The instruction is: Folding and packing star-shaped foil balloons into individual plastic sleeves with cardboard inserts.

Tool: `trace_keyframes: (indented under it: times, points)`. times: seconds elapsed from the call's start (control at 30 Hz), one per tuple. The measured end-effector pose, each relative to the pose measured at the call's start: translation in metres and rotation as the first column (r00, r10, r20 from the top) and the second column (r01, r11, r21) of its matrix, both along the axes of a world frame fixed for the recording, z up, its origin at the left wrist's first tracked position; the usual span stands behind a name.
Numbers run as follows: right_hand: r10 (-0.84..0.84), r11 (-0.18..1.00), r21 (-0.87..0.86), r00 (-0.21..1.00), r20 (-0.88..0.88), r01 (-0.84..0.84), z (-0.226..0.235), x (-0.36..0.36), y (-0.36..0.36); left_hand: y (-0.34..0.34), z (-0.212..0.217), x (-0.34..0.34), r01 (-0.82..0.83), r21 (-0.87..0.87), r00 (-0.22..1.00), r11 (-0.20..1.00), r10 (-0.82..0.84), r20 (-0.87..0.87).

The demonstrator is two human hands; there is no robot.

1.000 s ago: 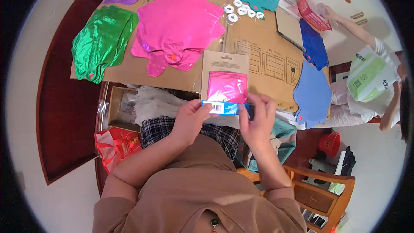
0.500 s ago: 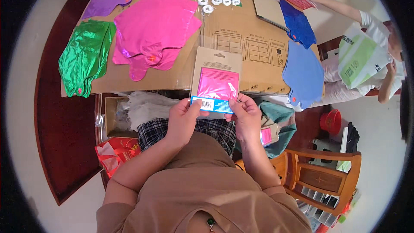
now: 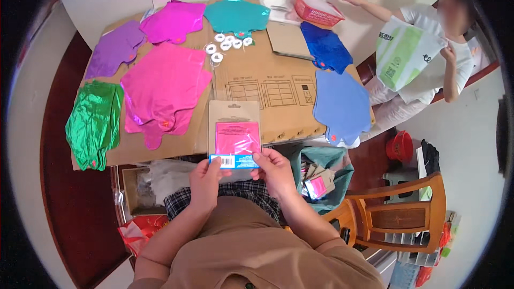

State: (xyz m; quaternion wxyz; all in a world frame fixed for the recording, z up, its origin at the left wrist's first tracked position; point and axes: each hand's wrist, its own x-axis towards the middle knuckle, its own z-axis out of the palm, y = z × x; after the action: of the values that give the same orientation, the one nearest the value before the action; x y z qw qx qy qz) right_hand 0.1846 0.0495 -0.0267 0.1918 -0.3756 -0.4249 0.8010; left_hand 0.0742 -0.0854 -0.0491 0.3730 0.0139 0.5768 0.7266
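Note:
Both my hands hold a flat carded foil balloon pack [image 3: 238, 136] at the table's near edge. It has a brown card with a hang hole, a folded pink foil and a blue strip with a barcode along the bottom. My left hand [image 3: 206, 182] pinches the lower left corner, thumb on top. The lower right corner is between the thumb and fingers of my right hand [image 3: 276, 174]. Beyond the pack lie a stack of pink foil balloons [image 3: 163, 88] and several white ribbon rolls [image 3: 227, 44]. Left of them is a green foil stack [image 3: 93, 120].
Cardboard [image 3: 235, 69] covers the table. More foil stacks lie around it, including a light blue one [image 3: 342, 107]. A teal bag [image 3: 342, 168] with similar packs sits below, beside a wooden chair [image 3: 396, 219]. A co-worker [image 3: 428, 32] holds a white-green bag [image 3: 404, 53] near a red basket [image 3: 318, 10].
The view has tilted up, showing more of the wall, the co-worker and the teal bag. Both hands keep the same grip on the pack.

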Motion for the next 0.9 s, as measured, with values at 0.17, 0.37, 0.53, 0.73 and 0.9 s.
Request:
trace_keyframes:
  times: [0.17,0.37,0.53,0.73,0.9]
  points:
    - [0.000,1.000,0.008,0.999,-0.035,0.001,-0.001,-0.001,-0.002,0.004,0.002,-0.001,0.054,0.016,0.998,0.998,-0.053,-0.045]
    - [-0.047,0.995,0.086,0.999,-0.014,0.048,-0.007,-0.002,0.003,-0.010,0.046,-0.031,-0.078,-0.732,0.404,0.677,-0.649,-0.644]
    - [-0.055,0.997,0.060,0.997,-0.046,0.058,-0.003,-0.002,0.002,0.010,0.065,-0.042,-0.114,-0.378,-0.318,0.919,-0.394,-0.862]
    - [-0.072,0.996,0.052,0.994,-0.084,0.077,0.000,-0.004,0.005,0.029,0.050,-0.059,0.105,-0.539,-0.531,0.836,-0.411,-0.741]
    - [-0.079,0.995,0.051,0.995,-0.065,0.082,-0.001,-0.002,0.007,0.041,0.055,-0.057,0.077,-0.570,-0.574,0.818,-0.431,-0.696]
